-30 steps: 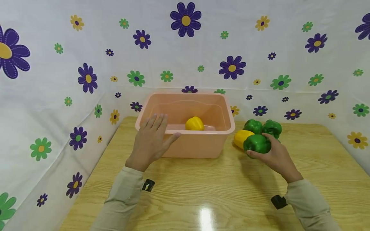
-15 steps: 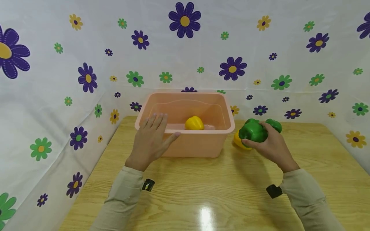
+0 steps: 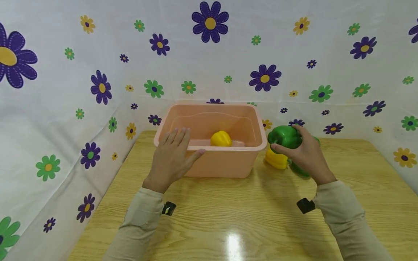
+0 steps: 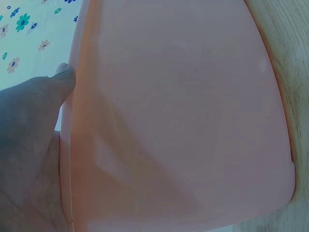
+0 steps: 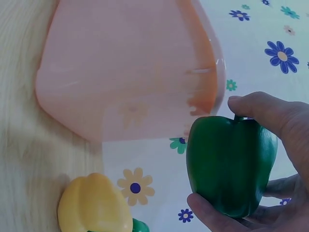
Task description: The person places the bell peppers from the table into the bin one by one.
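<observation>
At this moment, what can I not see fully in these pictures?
Head: loose green peppers, mostly behind the right hand; near floor of the bin, behind its front wall.
Left wrist: left hand, cut off by left edge.
Right wrist: yellow pepper, cut off by bottom edge.

A table-top booth, screened in by flowered cloth, a staged recording corner by its look.
The wood-grain table [image 3: 209, 210] is closed in at the back and along both sides by white sheeting [image 3: 209, 65] printed with purple, green and yellow flowers, and a patch of light [image 3: 233, 246] is reflected in its glossy top. At each sleeve cuff [image 3: 336, 194] a small black device [image 3: 306, 205] is worn. Whether a home or a lab lies beyond cannot be told.
</observation>
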`<control>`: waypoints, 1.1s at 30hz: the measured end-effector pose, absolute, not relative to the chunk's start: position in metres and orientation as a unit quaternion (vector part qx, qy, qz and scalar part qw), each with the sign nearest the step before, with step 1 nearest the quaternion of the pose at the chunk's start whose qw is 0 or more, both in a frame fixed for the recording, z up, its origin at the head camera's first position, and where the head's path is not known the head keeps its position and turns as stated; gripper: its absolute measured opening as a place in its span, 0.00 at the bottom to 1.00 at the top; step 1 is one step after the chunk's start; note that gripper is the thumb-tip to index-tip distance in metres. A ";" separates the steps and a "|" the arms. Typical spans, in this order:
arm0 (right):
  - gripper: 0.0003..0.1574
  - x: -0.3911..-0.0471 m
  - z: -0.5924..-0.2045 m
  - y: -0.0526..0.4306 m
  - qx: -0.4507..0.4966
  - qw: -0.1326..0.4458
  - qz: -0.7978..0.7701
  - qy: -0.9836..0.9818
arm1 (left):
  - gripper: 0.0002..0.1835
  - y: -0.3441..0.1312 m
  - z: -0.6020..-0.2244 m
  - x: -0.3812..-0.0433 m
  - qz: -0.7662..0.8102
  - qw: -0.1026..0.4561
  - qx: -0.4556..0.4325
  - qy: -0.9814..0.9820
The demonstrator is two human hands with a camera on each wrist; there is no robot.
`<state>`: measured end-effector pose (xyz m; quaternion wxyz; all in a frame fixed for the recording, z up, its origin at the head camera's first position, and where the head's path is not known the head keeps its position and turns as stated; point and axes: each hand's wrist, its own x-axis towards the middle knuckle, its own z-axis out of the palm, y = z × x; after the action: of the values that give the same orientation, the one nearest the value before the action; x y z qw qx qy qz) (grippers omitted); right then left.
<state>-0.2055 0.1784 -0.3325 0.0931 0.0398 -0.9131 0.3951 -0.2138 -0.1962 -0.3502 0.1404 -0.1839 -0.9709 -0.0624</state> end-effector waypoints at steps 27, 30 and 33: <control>0.63 -0.213 -0.306 0.146 0.053 0.158 0.449 -0.878 | 0.48 -0.197 -0.348 -0.212 -0.059 0.133 -0.183 -0.972; 0.63 -0.213 -0.305 0.144 0.056 0.163 0.457 -0.873 | 0.48 -0.198 -0.349 -0.212 -0.056 0.136 -0.184 -0.972; 0.62 -0.215 -0.305 0.142 0.060 0.171 0.457 -0.871 | 0.48 -0.198 -0.349 -0.213 -0.055 0.139 -0.185 -0.971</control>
<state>-0.2147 0.1416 -0.3046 0.1707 0.0604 -0.8707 0.4573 -0.2129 -0.1983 -0.3494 0.1392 -0.1845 -0.9714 -0.0550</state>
